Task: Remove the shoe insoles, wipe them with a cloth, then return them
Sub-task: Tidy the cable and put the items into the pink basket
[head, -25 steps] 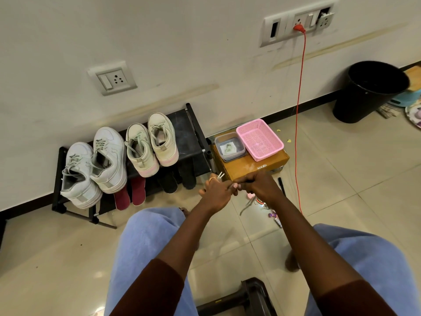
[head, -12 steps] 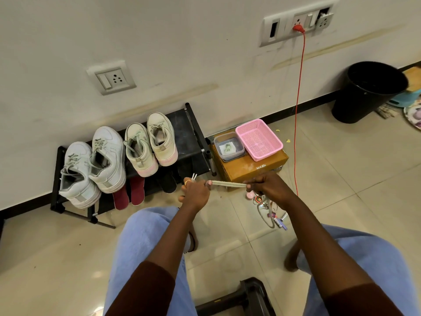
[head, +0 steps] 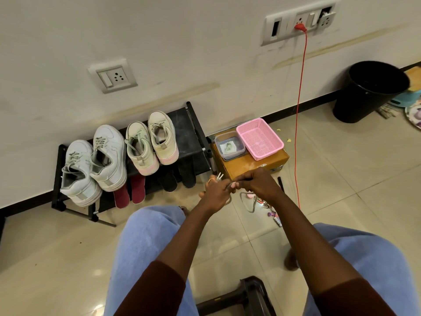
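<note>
Four sneakers sit on a black shoe rack (head: 193, 124) at centre left: two white sneakers (head: 91, 163) on the left, two cream sneakers with pink soles (head: 151, 142) to their right. Below them, two maroon insoles (head: 129, 193) and two dark shoes (head: 178, 179) poke out from the lower shelf. Two wall socket plates show, one (head: 112, 75) at upper left, one (head: 298, 20) at upper right, with one red cable (head: 300, 99) plugged in. Right of the rack stands one cardboard box (head: 252, 164) carrying one pink basket (head: 259, 137) and one clear container (head: 229, 144). One black bin (head: 369, 90) stands at far right. Two hands, left hand (head: 216, 190) and right hand (head: 259, 183), meet at centre.
</note>
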